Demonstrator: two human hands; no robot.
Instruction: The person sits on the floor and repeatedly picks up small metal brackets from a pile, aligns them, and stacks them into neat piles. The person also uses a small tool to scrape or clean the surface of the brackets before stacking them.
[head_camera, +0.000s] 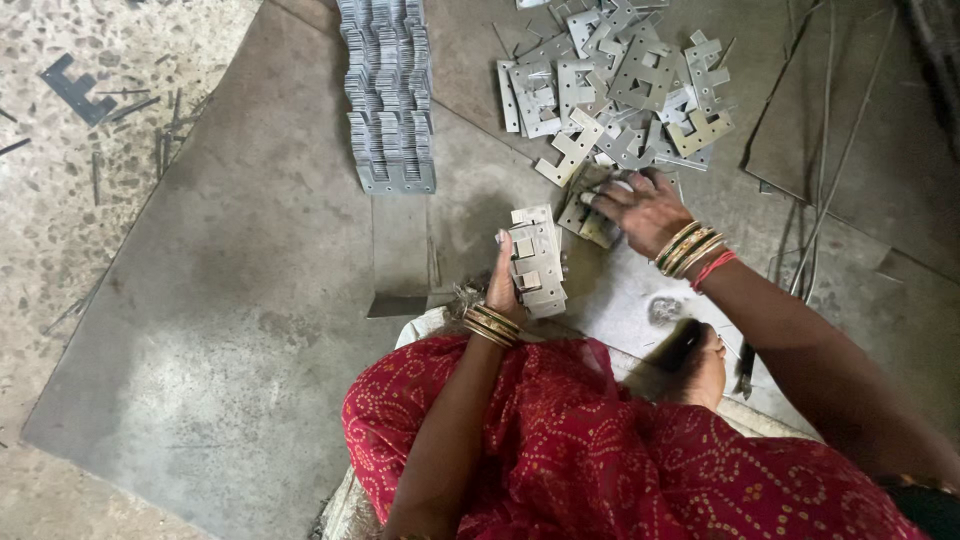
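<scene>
Left hand (503, 285) grips a stack of metal plates (535, 262) upright. Right hand (640, 210), just beside it, closes its fingers on a loose plate (590, 218) at the pile (630, 85).

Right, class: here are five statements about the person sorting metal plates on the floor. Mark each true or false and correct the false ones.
1. The left hand holds a stack of notched metal plates in its grip. True.
2. The right hand is raised in the air, away from the metal. False: it rests on plates at the near edge of the loose pile.
3. A long neat row of stacked plates lies left of the loose pile. True.
4. Both wrists are bare. False: bangles sit on the right wrist, and more on the left.
5. The person works on a wooden table. False: the plates lie on a grey metal sheet on the floor.
</scene>
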